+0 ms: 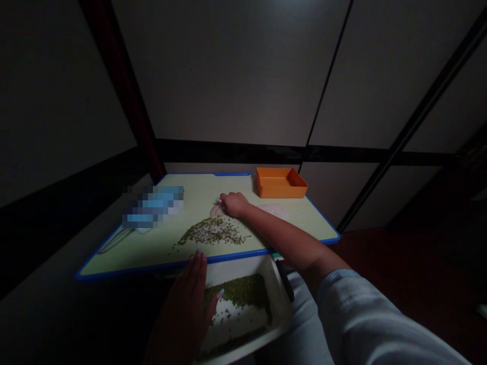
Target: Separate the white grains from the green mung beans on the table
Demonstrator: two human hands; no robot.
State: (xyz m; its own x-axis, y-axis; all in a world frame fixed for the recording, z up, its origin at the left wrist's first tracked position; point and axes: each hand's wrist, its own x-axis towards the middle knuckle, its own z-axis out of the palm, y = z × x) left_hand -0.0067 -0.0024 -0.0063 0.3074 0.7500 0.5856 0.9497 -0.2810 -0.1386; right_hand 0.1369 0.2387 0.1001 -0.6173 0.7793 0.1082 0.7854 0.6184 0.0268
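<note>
Dull grey panels (236,76) back a blue-rimmed table (198,188) bearing a rectangular orange bin (282,190), far right, and a blurred blue object (155,205), left. Just beyond loose, grainy green seeds (213,230), the right hand (234,204) curls its fingers; whether they pinch anything cannot be told. The left hand (190,291), fingers together, thumb apart, overlaps a white, straight-walled tray (282,312) holding more seeds.

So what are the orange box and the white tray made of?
The orange box looks like moulded plastic with a satin finish: even colour, thin walls. The white tray seems smooth and fairly matt, probably plastic too, going by its broad pale rim, though dim light leaves enamelled metal possible.
</note>
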